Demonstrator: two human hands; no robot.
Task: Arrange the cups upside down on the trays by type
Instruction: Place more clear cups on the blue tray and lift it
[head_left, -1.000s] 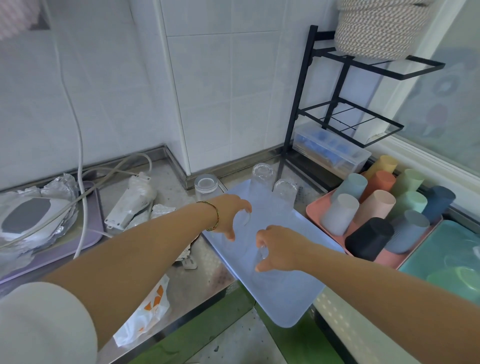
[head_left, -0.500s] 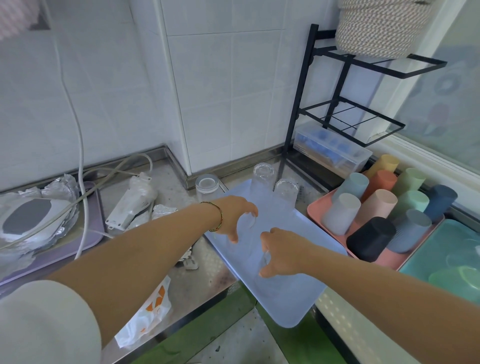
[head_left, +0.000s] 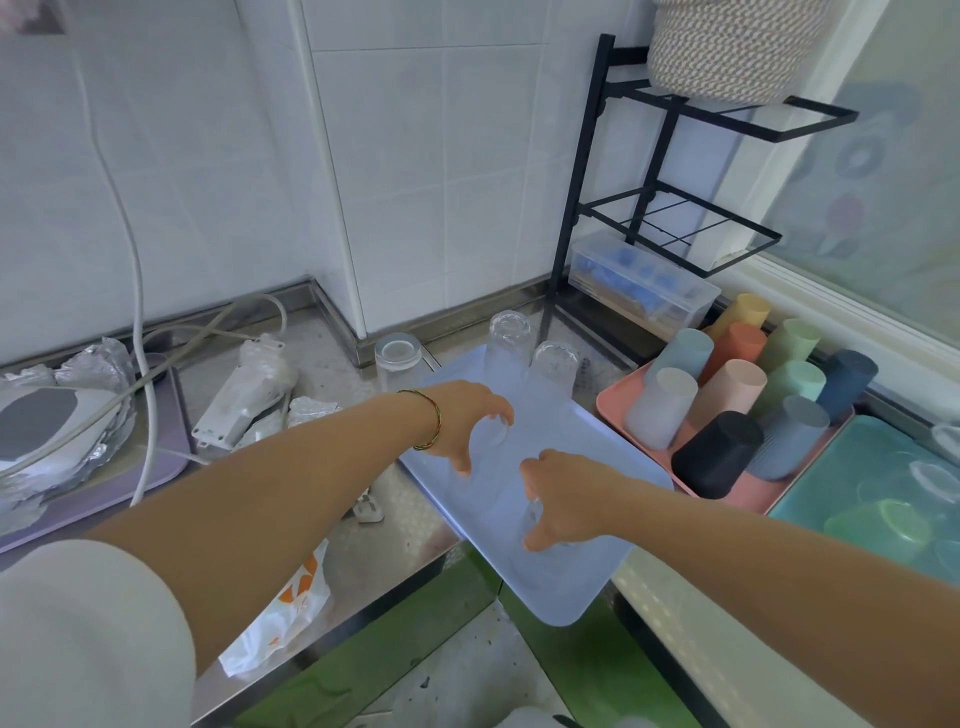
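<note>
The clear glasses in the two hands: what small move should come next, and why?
Probably lower both onto the blue tray and let go. The left hand grips the left glass and the right hand the right glass from above, over bare tray; two more glasses stand upside down at its far end.

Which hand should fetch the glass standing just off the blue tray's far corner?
Probably the left hand: it is nearer that lone glass, on the same side of the tray; the right hand would cross over.
</note>
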